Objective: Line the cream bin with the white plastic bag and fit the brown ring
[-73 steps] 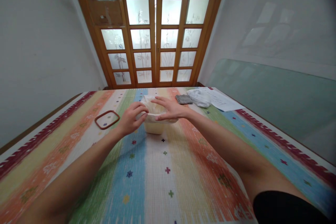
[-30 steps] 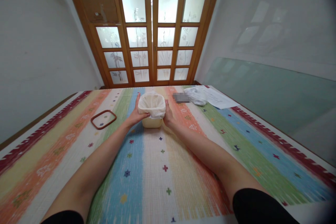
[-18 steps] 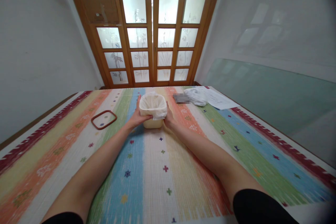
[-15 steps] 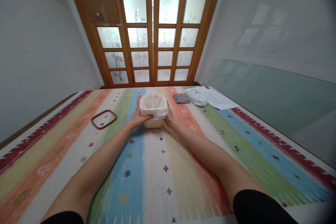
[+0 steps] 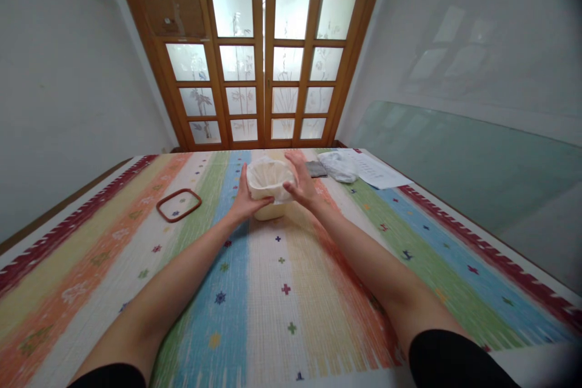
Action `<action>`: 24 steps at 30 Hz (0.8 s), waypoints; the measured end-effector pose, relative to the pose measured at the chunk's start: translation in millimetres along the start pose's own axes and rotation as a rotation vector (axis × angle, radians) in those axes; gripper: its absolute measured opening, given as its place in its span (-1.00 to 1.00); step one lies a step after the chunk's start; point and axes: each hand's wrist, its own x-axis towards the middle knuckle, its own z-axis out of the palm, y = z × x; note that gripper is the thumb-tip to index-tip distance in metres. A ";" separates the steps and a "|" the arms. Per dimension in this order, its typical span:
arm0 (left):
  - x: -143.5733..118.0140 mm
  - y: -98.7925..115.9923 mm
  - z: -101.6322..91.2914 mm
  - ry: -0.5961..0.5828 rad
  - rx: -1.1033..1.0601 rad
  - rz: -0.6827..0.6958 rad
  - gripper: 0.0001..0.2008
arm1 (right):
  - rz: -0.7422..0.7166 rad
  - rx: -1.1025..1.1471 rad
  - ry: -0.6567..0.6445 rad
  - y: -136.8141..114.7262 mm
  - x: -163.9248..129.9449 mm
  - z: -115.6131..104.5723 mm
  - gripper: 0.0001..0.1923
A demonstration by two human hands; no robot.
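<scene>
A small cream trash bin [image 5: 268, 212] stands upright on the table, lined with a thin white plastic bag [image 5: 268, 176] folded over its rim. My left hand [image 5: 245, 199] grips the bin's left side, its thumb across the front over the bag's edge and its fingers behind. At the right rim, my right hand [image 5: 302, 180] has its fingers stretched out and its thumb apart, close against the bag. To the left lies a reddish-brown rounded-square ring [image 5: 179, 205], flat on the cloth.
A striped, patterned tablecloth [image 5: 268, 297] covers the table. Beyond my right hand lie a grey flat item [image 5: 317, 169], a crumpled clear plastic bag [image 5: 340, 167] and printed paper sheets [image 5: 382, 171]. Wooden doors with glass panes [image 5: 264, 60] stand behind the table.
My right hand has come up from the bin's right side to its rim, with the fingers now spread. The bin has shifted slightly right, with my left hand still on it.
</scene>
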 end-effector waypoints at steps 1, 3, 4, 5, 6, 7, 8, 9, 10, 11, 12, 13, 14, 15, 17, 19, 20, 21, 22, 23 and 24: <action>1.0 0.7 -2.2 -0.013 0.015 0.006 0.44 | -0.029 -0.010 -0.032 -0.9 -0.7 0.4 -0.06; 4.8 1.6 -10.7 -0.067 0.028 0.005 0.37 | -0.042 -0.009 -0.052 1.9 -2.5 1.4 -0.04; 7.3 1.9 -16.6 -0.100 0.014 -0.006 0.29 | -0.028 0.002 -0.052 4.8 -3.6 1.7 -0.02; 10.1 2.1 -23.1 -0.131 -0.015 -0.021 0.18 | -0.004 0.022 -0.056 8.2 -4.9 1.8 0.01; 12.9 2.4 -29.7 -0.157 -0.050 -0.038 0.07 | 0.027 0.049 -0.064 11.4 -6.3 1.8 0.04; 15.6 2.9 -36.1 -0.177 -0.083 -0.058 -0.02 | 0.059 0.083 -0.077 14.2 -7.7 1.7 0.06; 18.3 3.5 -42.2 -0.192 -0.112 -0.082 -0.09 | 0.086 0.122 -0.087 16.2 -9.0 1.7 0.07; 20.8 4.3 -47.7 -0.209 -0.129 -0.112 -0.15 | 0.104 0.164 -0.094 17.5 -10.1 1.9 0.07; 23.4 5.4 -52.6 -0.219 -0.130 -0.147 -0.18 | 0.117 0.204 -0.099 18.0 -10.9 2.4 0.06; 25.9 6.9 -56.8 -0.209 -0.112 -0.185 -0.18 | 0.128 0.237 -0.101 17.9 -11.4 3.0 0.04; 28.5 8.8 -60.4 -0.173 -0.074 -0.221 -0.17 | 0.143 0.260 -0.103 17.3 -11.6 3.9 0.02; 31.0 11.1 -63.2 -0.112 -0.020 -0.244 -0.18 | 0.162 0.273 -0.100 16.5 -11.6 4.9 -0.01; 33.3 13.9 -65.1 -0.035 0.049 -0.242 -0.23 | 0.184 0.275 -0.095 15.5 -11.4 6.1 -0.04; 35.3 17.0 -66.0 0.045 0.120 -0.213 -0.31 | 0.208 0.267 -0.088 14.5 -11.3 7.4 -0.07; 37.7 23.8 -64.4 0.131 0.216 -0.094 -0.47 | 0.243 0.250 -0.064 12.0 -11.5 10.3 -0.14; 37.8 29.4 -58.4 0.094 0.228 0.024 -0.51 | 0.265 0.251 -0.041 8.9 -12.0 13.5 -0.21; 37.1 31.0 -54.1 0.052 0.207 0.048 -0.49 | 0.276 0.258 -0.029 7.1 -12.1 15.1 -0.22; 35.9 31.6 -49.4 0.010 0.174 0.043 -0.46 | 0.288 0.266 -0.017 5.2 -12.2 16.6 -0.22; 34.6 31.0 -44.7 -0.023 0.135 0.015 -0.43 | 0.303 0.273 -0.005 3.2 -12.1 17.9 -0.20; 33.2 29.4 -40.2 -0.044 0.090 -0.031 -0.40 | 0.321 0.275 0.004 1.4 -11.8 19.1 -0.18; 31.9 26.8 -36.3 -0.054 0.040 -0.084 -0.38 | 0.338 0.275 0.012 -0.2 -11.4 20.0 -0.15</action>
